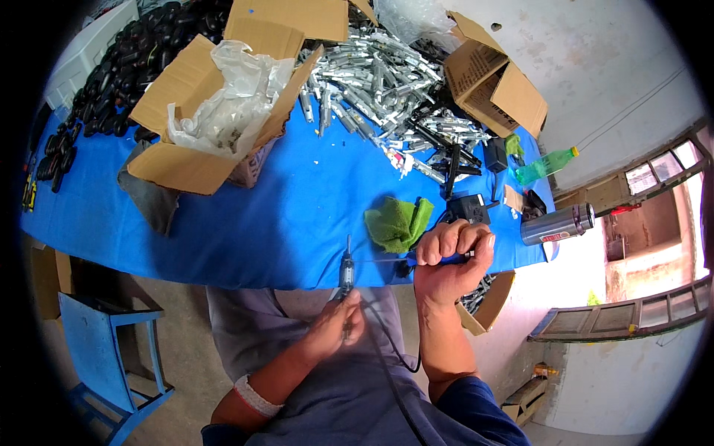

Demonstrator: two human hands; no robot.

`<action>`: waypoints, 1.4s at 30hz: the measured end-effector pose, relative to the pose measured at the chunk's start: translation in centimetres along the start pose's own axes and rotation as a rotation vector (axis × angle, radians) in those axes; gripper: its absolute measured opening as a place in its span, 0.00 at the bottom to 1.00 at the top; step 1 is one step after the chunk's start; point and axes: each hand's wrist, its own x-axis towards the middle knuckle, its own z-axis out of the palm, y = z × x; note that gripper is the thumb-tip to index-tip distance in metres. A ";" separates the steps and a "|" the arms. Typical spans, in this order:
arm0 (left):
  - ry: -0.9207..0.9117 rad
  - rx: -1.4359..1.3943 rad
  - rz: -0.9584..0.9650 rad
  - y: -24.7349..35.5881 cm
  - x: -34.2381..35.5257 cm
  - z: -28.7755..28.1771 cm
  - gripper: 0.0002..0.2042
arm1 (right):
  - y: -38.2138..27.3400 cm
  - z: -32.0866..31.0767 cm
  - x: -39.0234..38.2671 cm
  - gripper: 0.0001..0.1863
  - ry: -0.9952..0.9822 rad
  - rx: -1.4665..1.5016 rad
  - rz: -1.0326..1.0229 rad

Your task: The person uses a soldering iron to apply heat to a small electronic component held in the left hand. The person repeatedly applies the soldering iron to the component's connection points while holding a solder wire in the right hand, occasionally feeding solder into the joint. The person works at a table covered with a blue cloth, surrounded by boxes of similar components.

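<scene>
My left hand (335, 325) is closed around a slim grey tubular part (346, 273) at the table's near edge. The part stands upright with its thin tip pointing away from me. A black cord (388, 372) runs from near this hand down across my lap. My right hand (455, 256), a fist, grips a blue-handled screwdriver (450, 259). Its thin shaft points left toward the tubular part; whether the tip touches it I cannot tell. Just beyond the right fist lie a crumpled green cloth (398, 224) and a black box-shaped device (468, 209).
Cardboard boxes (190, 167) (494, 85) flank a heap of grey parts (364, 74) on the blue-covered table (297, 208). Black rounded parts (111, 85) pile up far left. A green bottle (547, 166) and metal flask (556, 225) lie right. A blue stool (97, 357) stands lower left.
</scene>
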 end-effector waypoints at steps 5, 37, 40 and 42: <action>-0.001 0.005 0.008 0.1 -0.1 0.1 0.23 | 0.4 0.2 -0.2 0.22 0.034 -0.023 0.027; 0.026 0.088 0.026 0.0 0.1 0.2 0.25 | 0.3 -0.1 -0.6 0.22 -0.116 0.001 -0.058; 0.030 0.104 0.033 0.1 -0.2 0.3 0.25 | 0.3 0.1 -0.7 0.22 -0.111 0.014 -0.050; 0.033 0.106 0.029 0.1 -0.2 0.2 0.26 | 0.3 0.1 -0.6 0.22 -0.105 0.013 -0.051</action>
